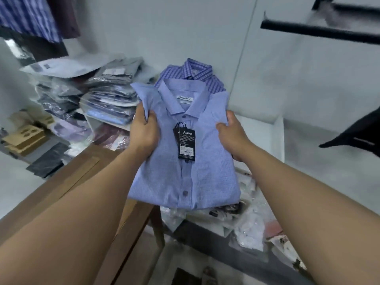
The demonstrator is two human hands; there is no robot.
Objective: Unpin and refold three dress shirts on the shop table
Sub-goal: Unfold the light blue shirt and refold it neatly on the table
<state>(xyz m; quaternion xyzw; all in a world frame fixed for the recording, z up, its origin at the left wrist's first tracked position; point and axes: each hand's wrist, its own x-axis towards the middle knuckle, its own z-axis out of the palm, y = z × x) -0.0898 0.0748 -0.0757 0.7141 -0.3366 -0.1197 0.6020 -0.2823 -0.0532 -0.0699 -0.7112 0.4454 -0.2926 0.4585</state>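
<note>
Pale blue cloth fills the middle of the view: the pale blue shirt [185, 173] is folded into a neat rectangle, collar up and placket buttoned, with a black hang tag [185, 141] dangling from an upper button. It is held in the air, not lying on anything. The left hand [144, 131] grips its edge at 9 o'clock, thumb on the front and fingers curled behind, bunching the shoulder a little. The right hand [232, 133] clamps the opposite edge at 3 o'clock in the same way.

At 12 o'clock, just beyond the collar, a checked shirt [198, 72] lies folded on a white surface [259, 128], partly hidden by the held one. Judging from this, one shirt looks finished and set down, and the second looks folded and about to be laid on or beside it. No third loose shirt can be picked out, so at least one probably remains. Pins are too small to see, so whether any are left in the cloth cannot be told.

Further out, at 10 o'clock, stands a stack of bagged shirts [107, 95], with cardboard pieces [24, 138] beyond it at 9. The brown bench [61, 182] runs off toward 8 o'clock. Crumpled plastic wrappers [248, 225] are heaped at 5 o'clock below the shirt.
</note>
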